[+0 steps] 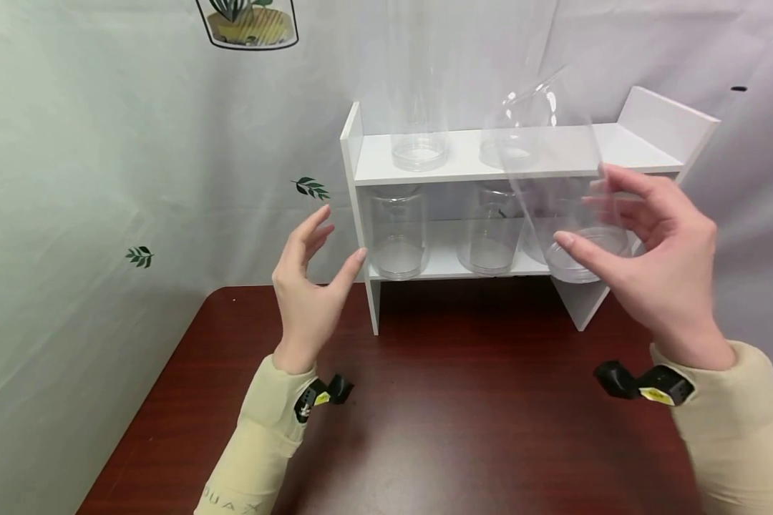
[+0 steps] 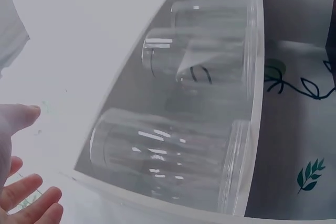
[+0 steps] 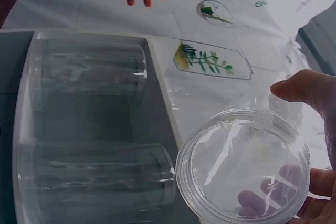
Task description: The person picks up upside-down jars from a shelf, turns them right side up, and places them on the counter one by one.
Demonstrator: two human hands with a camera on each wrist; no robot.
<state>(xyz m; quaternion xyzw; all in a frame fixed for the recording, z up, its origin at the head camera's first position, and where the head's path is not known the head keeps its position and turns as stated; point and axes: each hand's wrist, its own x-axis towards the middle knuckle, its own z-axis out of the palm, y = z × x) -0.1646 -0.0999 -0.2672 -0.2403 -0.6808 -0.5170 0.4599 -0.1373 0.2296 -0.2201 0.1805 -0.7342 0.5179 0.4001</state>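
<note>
My right hand (image 1: pixel 670 243) grips a tall clear plastic jar (image 1: pixel 554 179) near its round base, thumb on one side and fingers on the other. The jar tilts in front of the right part of a white two-tier shelf (image 1: pixel 477 177). In the right wrist view its ridged base (image 3: pixel 244 169) faces the camera, with fingertips showing through the clear plastic. My left hand (image 1: pixel 309 286) holds nothing; its thumb and fingers are spread apart by the shelf's left end. Clear jars stand on the lower tier, among them one (image 1: pixel 399 236) at the left and another (image 1: pixel 489 229) near the middle.
On the upper tier stand two more clear jars, one (image 1: pixel 419 150) at the left and one (image 1: pixel 499 151) partly behind the held jar. The shelf stands on a dark red-brown table (image 1: pixel 464 415). A pale printed cloth (image 1: pixel 167 143) hangs behind and at the left.
</note>
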